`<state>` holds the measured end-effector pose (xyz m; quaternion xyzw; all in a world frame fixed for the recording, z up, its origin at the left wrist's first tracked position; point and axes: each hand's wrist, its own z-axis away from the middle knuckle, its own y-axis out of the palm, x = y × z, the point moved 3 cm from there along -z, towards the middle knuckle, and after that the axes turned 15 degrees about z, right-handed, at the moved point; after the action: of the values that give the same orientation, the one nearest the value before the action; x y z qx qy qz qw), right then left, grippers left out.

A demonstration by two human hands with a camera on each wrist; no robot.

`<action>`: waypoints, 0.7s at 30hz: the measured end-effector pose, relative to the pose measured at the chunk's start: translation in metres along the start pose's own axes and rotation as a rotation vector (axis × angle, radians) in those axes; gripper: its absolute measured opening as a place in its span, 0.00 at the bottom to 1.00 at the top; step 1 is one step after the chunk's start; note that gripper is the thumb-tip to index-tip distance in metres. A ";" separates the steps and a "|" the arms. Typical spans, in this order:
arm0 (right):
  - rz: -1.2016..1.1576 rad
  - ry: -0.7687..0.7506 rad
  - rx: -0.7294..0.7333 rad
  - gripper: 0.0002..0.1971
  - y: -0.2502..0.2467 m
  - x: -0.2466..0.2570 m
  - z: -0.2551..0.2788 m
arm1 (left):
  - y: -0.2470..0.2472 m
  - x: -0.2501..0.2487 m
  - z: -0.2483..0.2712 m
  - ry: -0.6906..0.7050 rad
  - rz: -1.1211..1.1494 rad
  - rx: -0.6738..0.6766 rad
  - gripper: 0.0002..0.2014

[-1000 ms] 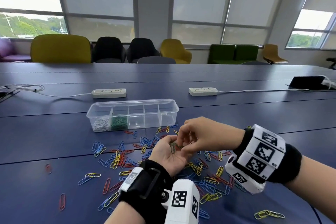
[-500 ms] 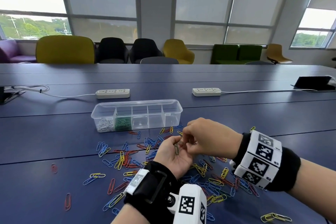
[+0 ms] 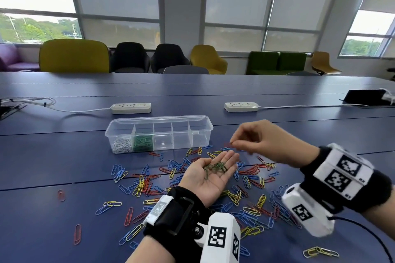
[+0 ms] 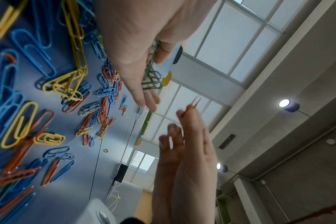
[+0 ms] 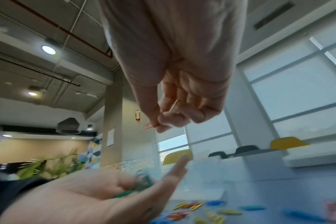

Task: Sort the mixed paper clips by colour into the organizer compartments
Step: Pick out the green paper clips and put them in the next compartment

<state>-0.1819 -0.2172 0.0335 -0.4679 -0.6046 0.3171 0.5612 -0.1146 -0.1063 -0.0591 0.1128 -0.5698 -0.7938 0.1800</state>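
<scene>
My left hand [image 3: 213,172] lies palm up above the pile, fingers relaxed, with several green paper clips [image 3: 215,167] loose on the palm [image 4: 152,78]. My right hand [image 3: 256,141] hovers just right of and above it, thumb and forefinger pinching one red paper clip [image 3: 230,145] [image 5: 150,126]. The clear organizer [image 3: 158,118] stands behind the pile, with white clips [image 3: 122,144] in its leftmost compartment and green clips [image 3: 142,142] in the second. Its other compartments look bare. Blue, red and yellow clips [image 3: 149,186] lie scattered on the blue table.
Two white power strips [image 3: 130,108] [image 3: 241,106] with cables lie behind the organizer. A black device [image 3: 363,97] sits at the far right. A few stray clips [image 3: 319,252] lie near the front edge. Chairs line the table's far side.
My right hand has lifted off the left palm and moved up and to the right with a red clip pinched. The left palm has flattened, showing the green clips.
</scene>
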 end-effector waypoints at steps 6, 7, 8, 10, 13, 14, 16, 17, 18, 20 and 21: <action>0.310 0.165 0.212 0.05 -0.004 -0.065 0.027 | 0.001 -0.004 0.005 0.015 0.003 -0.021 0.20; 0.351 0.162 0.247 0.05 -0.001 -0.069 0.031 | 0.000 -0.005 0.006 0.021 -0.001 -0.030 0.19; 0.389 0.150 0.278 0.06 0.001 -0.072 0.035 | 0.000 -0.007 0.006 0.029 -0.002 -0.037 0.19; 0.412 0.121 0.363 0.07 0.002 -0.071 0.043 | 0.000 -0.010 0.007 0.043 -0.001 -0.047 0.17; 0.402 0.145 0.589 0.13 0.008 -0.067 0.059 | -0.003 -0.013 0.007 0.057 -0.008 -0.053 0.17; 0.424 0.161 0.645 0.15 0.012 -0.067 0.064 | -0.003 -0.013 0.007 0.059 -0.018 -0.050 0.17; 0.501 0.179 0.692 0.18 0.021 -0.067 0.073 | -0.004 -0.012 0.006 0.065 -0.046 -0.051 0.17; 0.527 0.180 0.689 0.19 0.025 -0.067 0.075 | -0.005 -0.012 0.006 0.068 -0.058 -0.055 0.17; 0.535 0.179 0.674 0.19 0.028 -0.067 0.076 | -0.005 -0.011 0.005 0.071 -0.066 -0.059 0.17; 0.518 0.172 0.627 0.17 0.031 -0.068 0.075 | -0.006 -0.011 0.005 0.078 -0.078 -0.059 0.18; 0.507 0.170 0.600 0.15 0.031 -0.070 0.073 | -0.007 -0.011 0.004 0.081 -0.081 -0.057 0.18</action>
<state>-0.2515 -0.2599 -0.0336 -0.4423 -0.3021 0.5678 0.6250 -0.1075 -0.0961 -0.0641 0.1628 -0.5343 -0.8111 0.1738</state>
